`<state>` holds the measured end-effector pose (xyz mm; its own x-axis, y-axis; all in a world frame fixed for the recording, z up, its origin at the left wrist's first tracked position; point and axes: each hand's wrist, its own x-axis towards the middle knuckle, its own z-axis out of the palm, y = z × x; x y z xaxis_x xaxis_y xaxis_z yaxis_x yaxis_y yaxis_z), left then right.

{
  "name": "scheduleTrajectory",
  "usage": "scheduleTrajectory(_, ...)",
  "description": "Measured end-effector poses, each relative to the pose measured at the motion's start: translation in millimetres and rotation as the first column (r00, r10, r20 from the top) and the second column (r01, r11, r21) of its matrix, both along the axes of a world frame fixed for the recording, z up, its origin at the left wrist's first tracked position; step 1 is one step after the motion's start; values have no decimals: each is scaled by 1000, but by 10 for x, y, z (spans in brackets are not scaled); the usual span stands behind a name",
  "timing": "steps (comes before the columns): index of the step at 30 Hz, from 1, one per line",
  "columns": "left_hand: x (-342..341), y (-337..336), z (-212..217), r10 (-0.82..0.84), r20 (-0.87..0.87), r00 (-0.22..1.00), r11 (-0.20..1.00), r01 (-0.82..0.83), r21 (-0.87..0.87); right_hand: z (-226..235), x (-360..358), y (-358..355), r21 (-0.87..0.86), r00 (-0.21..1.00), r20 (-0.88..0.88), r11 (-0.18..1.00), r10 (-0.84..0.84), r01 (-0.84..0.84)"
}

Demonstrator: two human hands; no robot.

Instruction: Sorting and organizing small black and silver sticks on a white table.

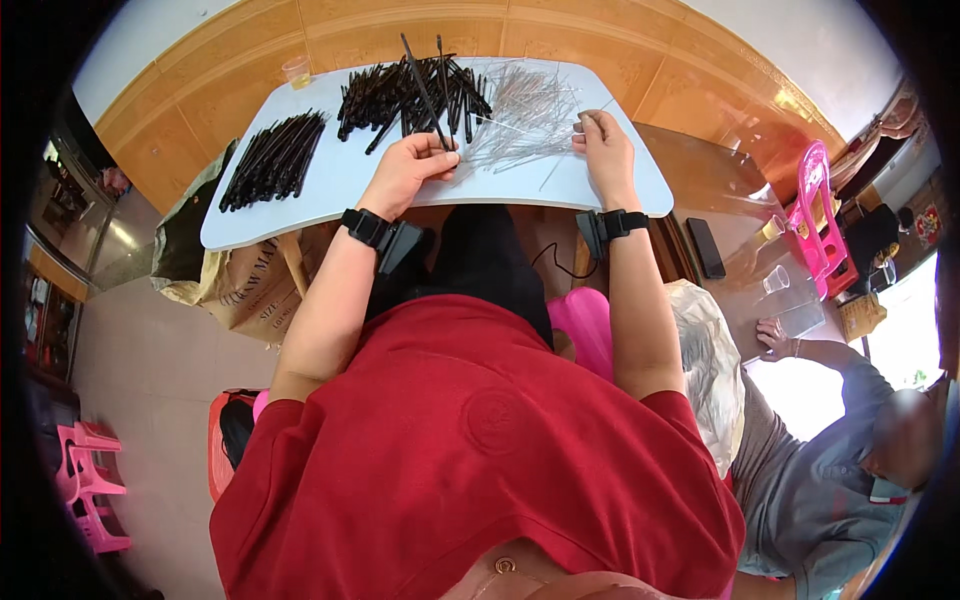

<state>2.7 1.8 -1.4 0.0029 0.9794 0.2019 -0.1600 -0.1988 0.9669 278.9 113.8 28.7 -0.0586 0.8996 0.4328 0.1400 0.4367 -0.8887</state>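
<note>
The left hand (412, 168) is pinching black sticks (421, 82) between thumb and fingers; the right hand (606, 150) is curling nearly closed, and I am unable to tell its grip. Clear strands (535, 105) are tangling between both hands, a black heap (372, 97) is crowding just beyond the left hand, and a black bundle (275, 160) and cup (297, 72) are sitting farther left.

Printed in dark capitals on brown sack (232, 292), below left end of white table (238, 228). Set in several slanting lines, larger above, smaller beneath; partly lost in creases. On red shirt (420, 490), round tone-on-tone emblem (491, 420), too faint to read. On small red decoration (928, 226), far right, nothing legible.
</note>
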Motion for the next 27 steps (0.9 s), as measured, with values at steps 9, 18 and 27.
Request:
scheduleTrajectory(9,38,-46,37,20,-51,998,1000,-20,12,-25,8,-21,274,922,375,962,-93,-15)
scheduleTrajectory(18,41,-51,33,22,-73,997,999,-20,33,37,49,9,29,1000,11,999,-28,28)
scheduleTrajectory(27,37,-42,23,19,-94,995,999,-16,38,-46,58,14,163,971,215,984,-108,73)
